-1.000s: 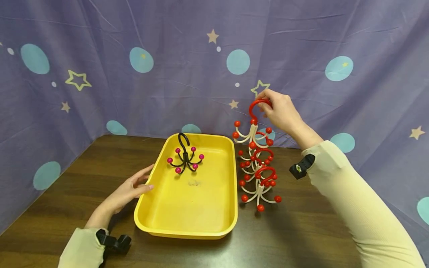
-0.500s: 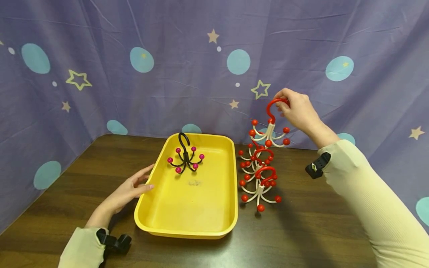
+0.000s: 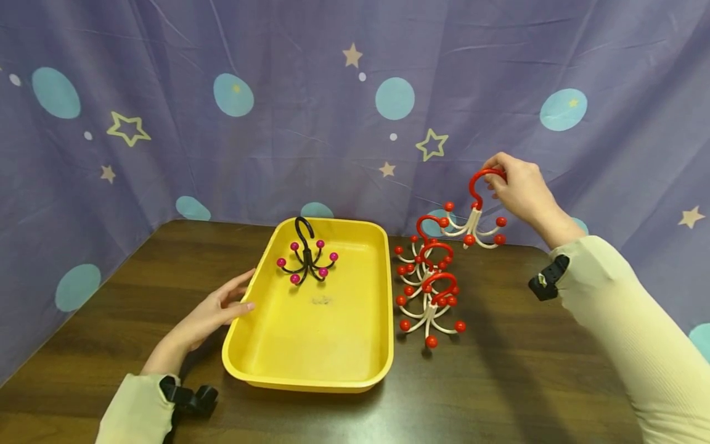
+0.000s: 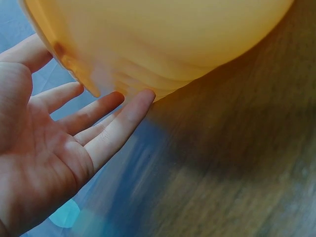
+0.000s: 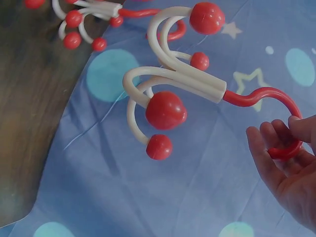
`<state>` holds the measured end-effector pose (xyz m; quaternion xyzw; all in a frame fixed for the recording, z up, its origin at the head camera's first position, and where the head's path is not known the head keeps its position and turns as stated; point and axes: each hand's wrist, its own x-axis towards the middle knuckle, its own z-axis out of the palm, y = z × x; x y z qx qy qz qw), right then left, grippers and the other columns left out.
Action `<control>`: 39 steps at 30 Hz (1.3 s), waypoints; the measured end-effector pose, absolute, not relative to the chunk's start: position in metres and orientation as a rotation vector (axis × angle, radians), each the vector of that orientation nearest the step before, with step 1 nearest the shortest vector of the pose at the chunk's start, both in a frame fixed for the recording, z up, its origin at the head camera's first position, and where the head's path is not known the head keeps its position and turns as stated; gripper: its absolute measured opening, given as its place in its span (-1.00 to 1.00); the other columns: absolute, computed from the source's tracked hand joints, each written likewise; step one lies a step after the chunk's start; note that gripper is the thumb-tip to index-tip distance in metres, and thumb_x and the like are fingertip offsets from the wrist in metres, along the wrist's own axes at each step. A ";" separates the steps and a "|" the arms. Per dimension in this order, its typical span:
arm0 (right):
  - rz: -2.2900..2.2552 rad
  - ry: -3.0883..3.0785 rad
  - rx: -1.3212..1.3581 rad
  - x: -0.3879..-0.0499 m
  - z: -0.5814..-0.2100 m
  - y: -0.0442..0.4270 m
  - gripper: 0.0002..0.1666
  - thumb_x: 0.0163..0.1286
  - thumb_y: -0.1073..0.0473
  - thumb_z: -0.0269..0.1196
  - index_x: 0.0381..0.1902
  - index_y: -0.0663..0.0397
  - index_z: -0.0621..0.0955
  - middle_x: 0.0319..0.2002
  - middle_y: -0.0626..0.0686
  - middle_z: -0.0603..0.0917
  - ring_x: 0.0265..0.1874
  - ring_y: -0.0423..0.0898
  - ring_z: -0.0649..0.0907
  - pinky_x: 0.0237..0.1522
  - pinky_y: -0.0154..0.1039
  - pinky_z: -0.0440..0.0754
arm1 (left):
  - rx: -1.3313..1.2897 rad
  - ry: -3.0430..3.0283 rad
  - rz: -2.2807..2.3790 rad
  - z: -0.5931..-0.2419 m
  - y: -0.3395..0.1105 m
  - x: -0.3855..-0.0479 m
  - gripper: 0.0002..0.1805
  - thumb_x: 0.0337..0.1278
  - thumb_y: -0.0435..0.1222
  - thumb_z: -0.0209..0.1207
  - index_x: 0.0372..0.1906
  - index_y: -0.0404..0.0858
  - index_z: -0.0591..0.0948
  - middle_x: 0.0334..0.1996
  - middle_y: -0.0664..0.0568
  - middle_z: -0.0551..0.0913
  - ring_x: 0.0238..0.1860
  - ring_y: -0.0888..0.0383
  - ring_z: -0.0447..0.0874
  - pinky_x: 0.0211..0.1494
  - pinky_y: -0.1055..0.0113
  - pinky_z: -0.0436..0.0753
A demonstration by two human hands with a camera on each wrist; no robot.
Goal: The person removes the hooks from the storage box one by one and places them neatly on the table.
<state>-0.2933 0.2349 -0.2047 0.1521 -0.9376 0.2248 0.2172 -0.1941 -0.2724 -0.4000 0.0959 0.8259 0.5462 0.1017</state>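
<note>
Left hand [image 3: 213,311], lower left: fingers spread, nearly straight against the outer wall of the yellow tray [image 3: 322,339], thumb over its rim, unchanged from a second ago; black hanger [image 3: 307,260] with pink balls sits in the tray's upper left, also unmoved. Right of center, three red-and-white hangers [image 3: 430,313] line the desk [image 3: 493,382] front to back. Lifted hanger [image 3: 474,219], upper right, has shifted right from above that row, hook pinched by right hand [image 3: 524,188].

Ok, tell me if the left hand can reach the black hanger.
Probably yes: the left hand touches the open yellow tray, and only its rim stands between hand and black hanger.
</note>
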 end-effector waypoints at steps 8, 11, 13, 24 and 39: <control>0.585 -2.620 0.401 -0.299 -0.222 0.248 -0.82 0.33 0.29 0.05 -0.15 0.22 0.52 -0.33 0.28 0.64 -0.41 0.13 0.64 -0.34 -0.04 0.54 | 0.284 2.442 1.619 -0.401 -0.274 -0.194 -0.26 0.21 -0.18 0.07 0.42 -0.04 0.00 0.22 -0.32 0.26 0.05 -0.16 0.45 -0.04 0.00 0.54; 0.570 -2.644 0.395 -0.303 -0.229 0.249 -0.81 0.34 0.28 0.04 -0.13 0.23 0.51 -0.31 0.30 0.64 -0.38 0.14 0.64 -0.34 -0.02 0.53 | 0.287 2.437 1.628 -0.402 -0.274 -0.194 -0.25 0.20 -0.18 0.07 0.42 -0.04 0.00 0.21 -0.32 0.26 0.04 -0.15 0.46 -0.05 0.01 0.55; 0.568 -2.662 0.386 -0.305 -0.233 0.249 -0.80 0.35 0.28 0.03 -0.12 0.22 0.50 -0.29 0.31 0.64 -0.38 0.15 0.64 -0.37 -0.03 0.53 | 0.290 2.431 1.635 -0.402 -0.274 -0.195 -0.26 0.20 -0.18 0.07 0.42 -0.04 0.00 0.21 -0.32 0.27 0.04 -0.14 0.46 -0.05 0.02 0.55; 0.598 -2.717 0.305 -0.316 -0.258 0.254 -0.78 0.37 0.26 0.01 -0.09 0.22 0.49 -0.26 0.29 0.62 -0.38 0.11 0.61 -0.42 -0.12 0.47 | 0.299 2.422 1.647 -0.403 -0.274 -0.196 -0.26 0.20 -0.18 0.07 0.42 -0.05 0.00 0.22 -0.32 0.26 0.01 -0.08 0.48 -0.07 0.05 0.56; 0.637 -2.606 0.163 -0.332 -0.290 0.258 -0.80 0.31 0.28 0.06 -0.13 0.23 0.50 -0.30 0.31 0.61 -0.34 0.23 0.55 -0.29 0.09 0.41 | 0.287 2.424 1.648 -0.401 -0.273 -0.194 -0.26 0.21 -0.18 0.07 0.42 -0.04 0.00 0.22 -0.33 0.27 0.02 -0.10 0.48 -0.07 0.06 0.56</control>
